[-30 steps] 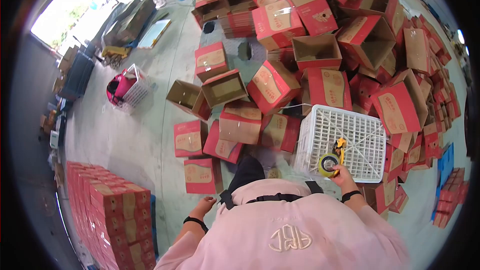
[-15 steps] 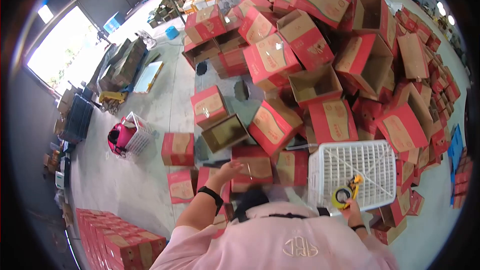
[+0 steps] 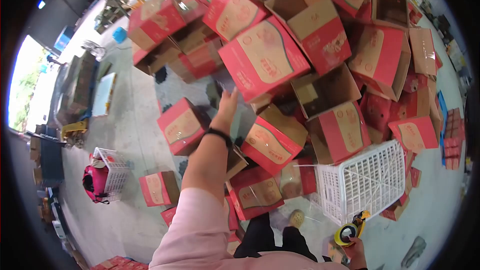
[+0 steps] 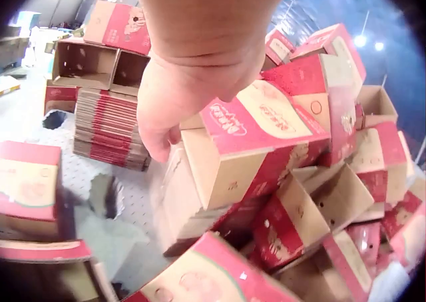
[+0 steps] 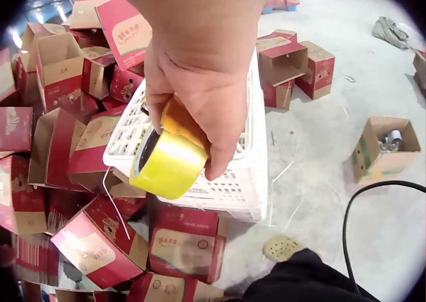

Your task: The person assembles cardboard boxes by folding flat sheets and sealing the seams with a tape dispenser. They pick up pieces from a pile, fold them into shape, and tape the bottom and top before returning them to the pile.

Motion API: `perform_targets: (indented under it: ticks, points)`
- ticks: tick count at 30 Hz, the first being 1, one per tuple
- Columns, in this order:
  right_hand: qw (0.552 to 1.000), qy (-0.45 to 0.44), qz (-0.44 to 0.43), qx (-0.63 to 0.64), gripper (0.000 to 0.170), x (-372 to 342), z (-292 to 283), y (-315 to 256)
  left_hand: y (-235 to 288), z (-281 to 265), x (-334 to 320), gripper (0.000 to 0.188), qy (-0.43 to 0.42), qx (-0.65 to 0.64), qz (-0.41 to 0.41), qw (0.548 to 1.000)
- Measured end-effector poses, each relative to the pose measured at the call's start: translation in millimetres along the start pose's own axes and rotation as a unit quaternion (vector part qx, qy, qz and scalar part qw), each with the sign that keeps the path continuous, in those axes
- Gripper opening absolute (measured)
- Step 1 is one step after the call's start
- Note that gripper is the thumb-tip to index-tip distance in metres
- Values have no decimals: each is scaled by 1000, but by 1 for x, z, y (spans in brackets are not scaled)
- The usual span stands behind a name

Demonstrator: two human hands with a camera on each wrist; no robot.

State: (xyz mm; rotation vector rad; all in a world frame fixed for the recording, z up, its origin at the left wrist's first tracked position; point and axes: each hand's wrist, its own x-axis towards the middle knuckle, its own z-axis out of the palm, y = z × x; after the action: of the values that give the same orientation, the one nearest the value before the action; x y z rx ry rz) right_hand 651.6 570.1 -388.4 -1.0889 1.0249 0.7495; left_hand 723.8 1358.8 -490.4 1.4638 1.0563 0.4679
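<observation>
Grip [image 5: 208, 95] on tape dispenser [image 5: 172, 167] above warehouse floor [image 5: 326, 132]

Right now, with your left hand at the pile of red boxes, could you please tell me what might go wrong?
1. The left hand is at a tilted box; disturbing it might send the open box beside it sliding.
2. The right hand grips the tape dispenser, so it may not be free to steady a falling box.
3. The shoe is near a red box; a step could catch it.
</observation>
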Motion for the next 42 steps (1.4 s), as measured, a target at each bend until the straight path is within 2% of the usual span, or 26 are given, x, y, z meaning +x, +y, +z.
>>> perform_targets:
  ticks: [1,2,5,6,8,9,11,14,16,17,18,19,21,23,24,25,26,27,29,30,32,33,35,37,39,42]
  points:
    - [1000,19,-4,-1,46,-9,-3,4,29,24,-6,62,75,-70,4,995]
    - [999,23,-20,-25,39,-24,2,7,65,31,-23,49,-12,-212,14,977]
    - [998,46,-3,-31,28,-29,-6,5,49,56,-7,48,21,-278,-33,960]
    - [998,53,11,-38,37,-28,-5,3,51,48,-16,48,25,-279,-38,959]
    - [997,63,26,-42,46,-26,1,5,78,31,-50,32,-110,-359,-65,924]
    - [997,61,24,-45,44,-24,11,7,86,21,-67,32,-111,-358,-69,925]
    - [997,63,26,-47,42,-22,35,9,90,-13,-89,19,-44,-381,24,923]
    - [997,44,4,-58,40,-18,72,20,27,-79,-48,26,-6,-299,46,953]
    - [993,-56,-10,-102,40,-14,88,25,13,-107,-30,31,-2,-285,49,957]
    - [994,-52,-7,-100,40,-11,90,29,2,-120,-24,35,154,-43,124,979]
    - [995,-41,-7,-92,40,-4,92,32,-2,-124,-25,39,297,203,190,914]
    - [996,-27,-6,-84,40,0,92,36,-13,-122,-34,39,293,207,187,915]
    - [997,-36,12,-74,39,1,104,41,-38,-115,-79,45,316,351,344,811]
    - [994,-63,28,-86,42,8,111,43,-93,-90,-143,43,116,255,265,923]
    - [993,-80,27,-78,43,16,114,45,-143,-83,-176,43,-80,142,-24,986]
    - [993,-96,26,-68,44,23,115,47,-218,-73,-210,40,-169,276,102,941]
    - [990,-120,24,-69,45,26,123,49,-232,-58,-264,47,-234,272,-37,933]
    - [986,-136,22,-96,46,26,129,49,-263,-51,-302,64,-306,455,-9,836]
    - [983,-161,21,-86,48,27,136,54,-240,-32,-345,81,-315,334,-228,859]
    - [984,-156,27,-87,48,29,127,55,-267,-30,-362,81,-316,335,-234,856]
    - [977,-177,49,-105,47,35,106,59,-334,-23,-387,83,-149,265,-285,909]
    - [978,-174,52,-103,47,39,96,63,-334,-16,-389,83,-151,267,-289,907]
    - [983,-138,53,-107,46,42,72,68,-312,0,-396,88,92,328,-275,899]
    - [986,-112,63,-108,45,43,55,71,-297,5,-409,93,77,342,-286,892]
    - [990,-90,66,-88,44,46,45,72,-280,19,-422,97,-133,450,-221,855]
    - [987,-90,63,-115,42,50,36,70,-291,16,-426,99,-153,544,-196,801]
